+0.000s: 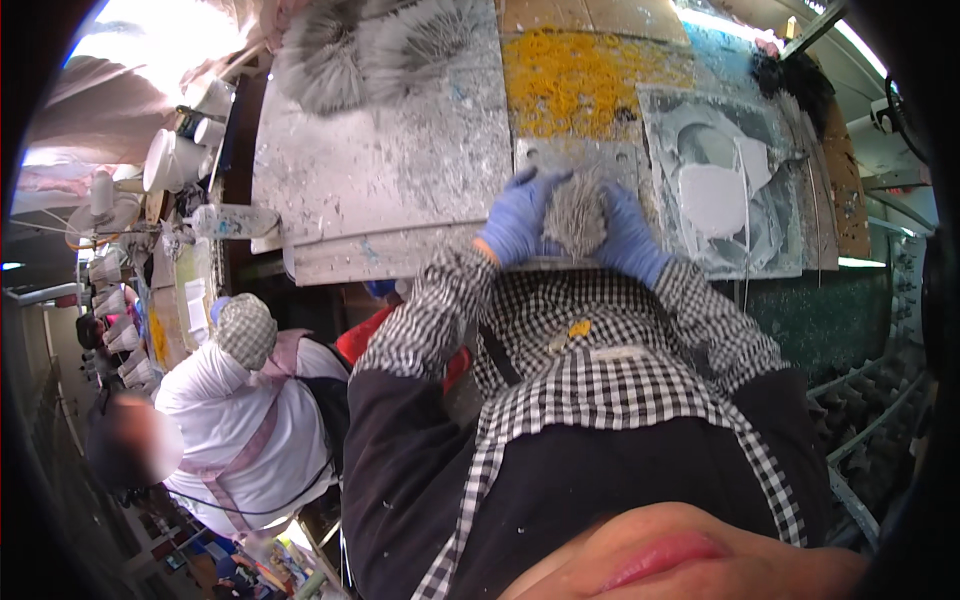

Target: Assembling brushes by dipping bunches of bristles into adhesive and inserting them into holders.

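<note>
Between my two blue-gloved hands, at the near edge of the workbench (380,190), is a grey bundle of bristle-like strands (577,212). My left hand (520,218) grips the bundle's left side, thumb and fingers closed against it. On the other side my right hand (632,236) is wrapped round it, its fingertips partly hidden behind the strands. A metal plate with holes (560,155) lies just beyond the bundle. More loose grey bristle tufts (340,55) are spread at the far left of the bench.
Many small yellow rings (570,75) cover a board behind the plate. Right of my hands sits a clear tray (790,250) with white paste (712,198) and a thin stick across it. A plastic bottle (235,221) lies at the left; a co-worker in white (250,430) sits nearby.
</note>
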{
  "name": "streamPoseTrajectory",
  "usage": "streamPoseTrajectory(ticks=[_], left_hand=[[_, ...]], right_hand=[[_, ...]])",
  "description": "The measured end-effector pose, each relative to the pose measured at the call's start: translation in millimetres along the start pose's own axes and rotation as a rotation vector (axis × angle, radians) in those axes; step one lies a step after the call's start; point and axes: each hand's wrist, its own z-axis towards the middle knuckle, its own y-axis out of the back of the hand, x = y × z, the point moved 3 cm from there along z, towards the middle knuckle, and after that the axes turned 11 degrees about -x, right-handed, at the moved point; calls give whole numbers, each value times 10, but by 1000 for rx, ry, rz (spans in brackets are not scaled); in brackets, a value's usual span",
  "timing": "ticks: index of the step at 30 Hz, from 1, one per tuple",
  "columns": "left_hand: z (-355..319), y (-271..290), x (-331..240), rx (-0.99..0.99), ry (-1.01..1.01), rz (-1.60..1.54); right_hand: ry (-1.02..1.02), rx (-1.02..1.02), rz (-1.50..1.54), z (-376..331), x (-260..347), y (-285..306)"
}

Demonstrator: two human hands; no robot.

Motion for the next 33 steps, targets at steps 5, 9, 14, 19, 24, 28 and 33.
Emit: streamPoseTrajectory(ticks=[5,9,14,19,24,28,33], left_hand=[[-76,-355,268,23,-17,162],[-4,-64,-48,9,97,87],[-184,-275,-80,50,65,153],[-364,18,-540,295,649,-512],[-1013,-159,-722,204,1104,-1255],[-1181,-430,-660,105,1060,-842],[-1084,-451,-748,80,1136,-669]], right_hand=[[75,-29,182,49,-245,-250],[-167,63,518,-126,-346,-261],[21,31,-59,-95,-266,-196],[-9,335,392,-498,194,105],[-676,618,961,-847,278,143],[-738,486,1000,-983,212,43],[-681,414,992,-1030,180,-176]])
